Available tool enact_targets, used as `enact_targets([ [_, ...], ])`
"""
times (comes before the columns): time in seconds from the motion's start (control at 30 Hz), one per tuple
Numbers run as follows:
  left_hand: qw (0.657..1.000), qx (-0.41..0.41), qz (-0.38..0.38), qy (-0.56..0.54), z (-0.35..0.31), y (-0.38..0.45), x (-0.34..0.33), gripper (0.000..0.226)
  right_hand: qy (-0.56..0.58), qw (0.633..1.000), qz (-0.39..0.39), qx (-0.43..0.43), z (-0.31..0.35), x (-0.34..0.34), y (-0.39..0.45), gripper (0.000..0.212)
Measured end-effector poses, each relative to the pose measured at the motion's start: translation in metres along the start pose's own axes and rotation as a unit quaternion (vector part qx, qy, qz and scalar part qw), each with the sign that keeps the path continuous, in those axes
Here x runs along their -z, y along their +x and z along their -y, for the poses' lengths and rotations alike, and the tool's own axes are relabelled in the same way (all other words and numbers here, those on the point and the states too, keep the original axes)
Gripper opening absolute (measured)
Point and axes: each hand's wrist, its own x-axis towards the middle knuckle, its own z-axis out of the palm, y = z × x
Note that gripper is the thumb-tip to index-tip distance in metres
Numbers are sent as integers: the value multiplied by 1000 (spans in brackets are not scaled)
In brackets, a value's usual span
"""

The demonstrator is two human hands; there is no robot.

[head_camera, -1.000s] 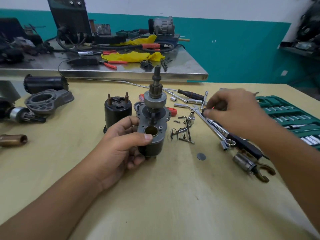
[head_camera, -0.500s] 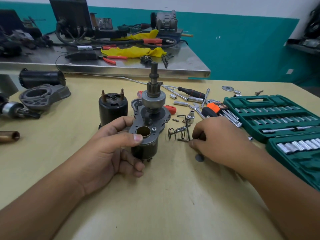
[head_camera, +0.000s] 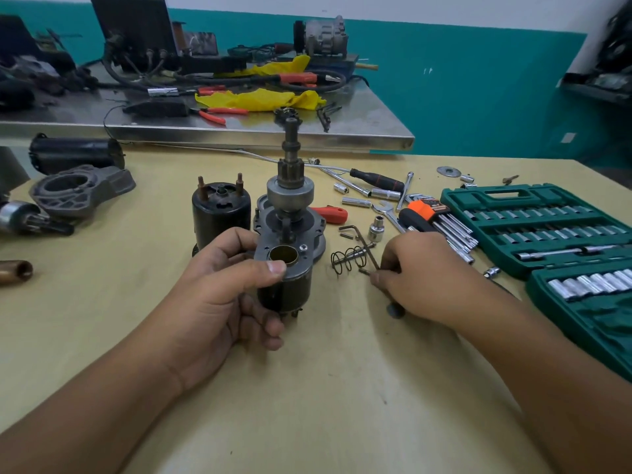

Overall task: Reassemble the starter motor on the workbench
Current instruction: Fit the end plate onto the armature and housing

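Meanwhile, at centre frame, the left hand (head_camera: 219, 295) gripped the part-built starter motor (head_camera: 285, 268) standing upright on the desk (head_camera: 307, 405), thumb over the plate beside its brass bore, fingers curled round the dark lower body; that hold matched the two earlier frames. The right hand (head_camera: 413, 271) was what had changed: a second before it was over the ratchet and wrenches at right, half a second before it had dropped to the desk, and now its fingers were pinching a small dark screw (head_camera: 365, 271) right of centre, just beside the coil spring (head_camera: 347, 260) and the bent hex key (head_camera: 362, 239). A dark disc (head_camera: 395, 310) lay under the hand's near edge. Judgement: tool search abandoned, a fastener being collected for the plate; fitting not yet begun. Farther back stood the black solenoid (head_camera: 220, 213); at far left lay the nose housing (head_camera: 80, 191), still to be fitted. The socket set (head_camera: 533, 227) lay open at right.
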Motion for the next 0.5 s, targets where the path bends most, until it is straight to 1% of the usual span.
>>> enact_targets([
  [0.17, 1000, 0, -3, 9, 0, 0, -1, 18, -19, 1000, -12, -3, -10, 2, 0, 16],
  [0.23, 1000, -3, -2, 11, 1, 0, -2, 18, 22, 998, -61, 4, -18, 4, 0, 12],
  [0.3, 1000, -5, 1, 15, 1, 0, -2, 20, 124, 984, -131, -1, -24, 5, 0, 15],
  [0.37, 1000, -6, 6, 20, 1, 0, -1, 30, 258, 945, -203, -18, -28, 5, 1, 18],
  [0.4, 1000, -7, 8, 22, 1, 0, -1, 36, 330, 915, -232, -18, -29, 6, 1, 18],
  [0.43, 1000, -7, 9, 22, 1, 0, -1, 40, 415, 874, -252, -11, -28, 8, 1, 18],
  [0.47, 1000, -9, 10, 21, 1, 0, -1, 42, 511, 820, -256, 2, -25, 12, 0, 17],
  [0.5, 1000, -11, 11, 19, 1, 0, -1, 42, 599, 763, -243, 19, -22, 15, -2, 17],
])
